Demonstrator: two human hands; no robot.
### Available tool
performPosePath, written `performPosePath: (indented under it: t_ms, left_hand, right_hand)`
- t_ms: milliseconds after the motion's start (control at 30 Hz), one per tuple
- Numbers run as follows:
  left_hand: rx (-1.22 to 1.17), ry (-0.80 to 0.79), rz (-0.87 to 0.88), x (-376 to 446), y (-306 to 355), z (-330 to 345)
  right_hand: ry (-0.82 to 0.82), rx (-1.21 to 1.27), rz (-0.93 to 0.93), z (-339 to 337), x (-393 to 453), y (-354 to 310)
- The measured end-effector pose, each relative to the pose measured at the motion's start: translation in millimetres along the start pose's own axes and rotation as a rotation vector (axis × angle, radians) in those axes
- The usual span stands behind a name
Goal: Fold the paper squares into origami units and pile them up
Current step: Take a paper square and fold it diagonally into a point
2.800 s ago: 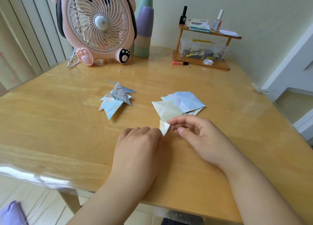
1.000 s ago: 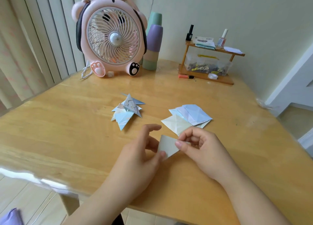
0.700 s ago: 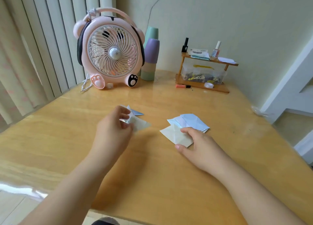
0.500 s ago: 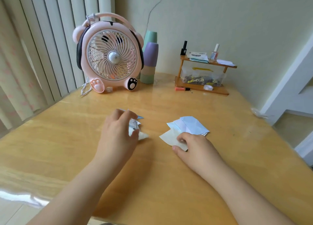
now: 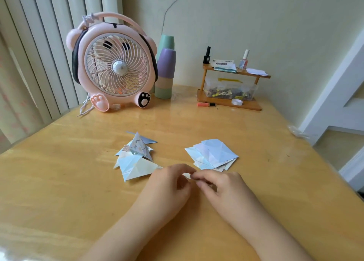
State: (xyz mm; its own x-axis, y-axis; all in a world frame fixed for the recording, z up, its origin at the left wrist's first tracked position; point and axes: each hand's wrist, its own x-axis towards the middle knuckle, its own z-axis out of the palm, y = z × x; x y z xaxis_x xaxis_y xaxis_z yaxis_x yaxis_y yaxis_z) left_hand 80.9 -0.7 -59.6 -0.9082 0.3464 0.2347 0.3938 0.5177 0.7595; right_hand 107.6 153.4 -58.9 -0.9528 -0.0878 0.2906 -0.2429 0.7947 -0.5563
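Single head-worn wide-angle view, looking forward and down across a wooden table (image 5: 59, 182) toward the far wall. Close over both hands at lower centre: left hand (image 5: 167, 186), right hand (image 5: 220, 186). Pink fan (image 5: 114, 64) in the upper left, small wooden shelf (image 5: 232, 103) upper right of centre. No second view to overlap.

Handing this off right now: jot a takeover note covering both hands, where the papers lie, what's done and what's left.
Left hand and right hand: both pinch one small paper piece just above the table, fold in progress.
Folded units: piled left of the hands.
Unfolded squares: stacked on the right.
Done: several units piled.
Left: finish this piece, add it to the pile, then fold the remaining squares.
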Motion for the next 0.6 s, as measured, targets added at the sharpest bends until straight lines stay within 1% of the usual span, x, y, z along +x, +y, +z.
performPosePath:
  t_ms: [100, 167, 233, 300, 367, 433, 500, 600]
  left_hand:
    - [-0.102, 0.115, -0.037, -1.7, -4.9, -4.4]
    - [-0.258, 0.196, -0.059, -7.1, -6.7, -10.6]
    - [-0.409, 0.244, -0.031, -12.3, -4.0, -16.0]
    - [-0.515, 0.282, -0.012, -14.8, 0.2, -19.6]
    - [-0.659, 0.332, -0.026, -14.0, 0.4, -22.7]
    - [-0.762, 0.346, -0.04, -12.7, -0.4, -27.0]
    - [-0.839, 0.323, -0.048, -12.0, -4.1, -31.0]
    - [-0.912, 0.218, -0.044, -11.6, -10.6, -34.2]
  right_hand:
    - [0.065, 0.064, -0.071, 1.1, -1.2, -1.3]
    - [0.19, 0.104, -0.129, -2.9, -0.2, 1.2]
    - [0.321, 0.126, -0.178, -9.6, 1.6, 1.2]
    - [0.415, 0.137, -0.168, -16.1, 2.9, 1.8]
    - [0.47, 0.187, -0.116, -21.0, 3.5, 4.7]
    - [0.436, 0.338, -0.055, -23.8, 3.6, 6.5]
    - [0.338, 0.487, -0.049, -25.6, 3.5, 4.7]
    - [0.217, 0.546, -0.098, -26.3, 1.9, 0.2]
